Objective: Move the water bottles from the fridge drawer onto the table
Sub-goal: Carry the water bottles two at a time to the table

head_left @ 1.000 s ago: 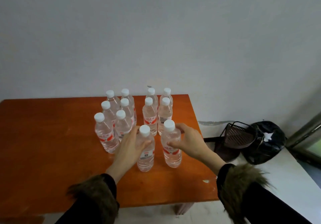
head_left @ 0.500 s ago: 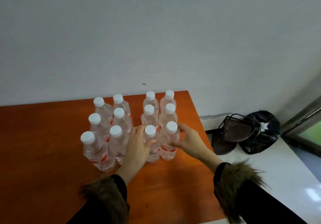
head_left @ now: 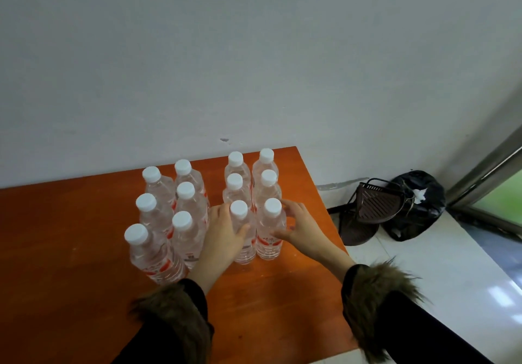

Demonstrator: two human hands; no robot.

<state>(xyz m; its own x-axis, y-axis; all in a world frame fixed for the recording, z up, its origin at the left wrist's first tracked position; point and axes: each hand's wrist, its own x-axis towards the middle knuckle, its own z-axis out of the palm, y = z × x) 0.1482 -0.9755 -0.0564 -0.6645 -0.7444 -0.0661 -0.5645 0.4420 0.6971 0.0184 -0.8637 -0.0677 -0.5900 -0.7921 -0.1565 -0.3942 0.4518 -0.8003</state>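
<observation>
My left hand [head_left: 226,239] curls its fingers round one upright clear plastic white-capped bottle [head_left: 242,233]; my right hand [head_left: 299,226] cups its twin [head_left: 270,230] just right, fingers apart. Both stand near-right on the orange wooden counter [head_left: 70,279].

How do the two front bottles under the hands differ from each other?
The left hand grips the front left bottle around its body; the front right bottle is only loosely flanked by the right hand, whose contact is unclear. The left one stands slightly nearer the camera. Both are upright, clear, white-capped and red-labelled.
</observation>
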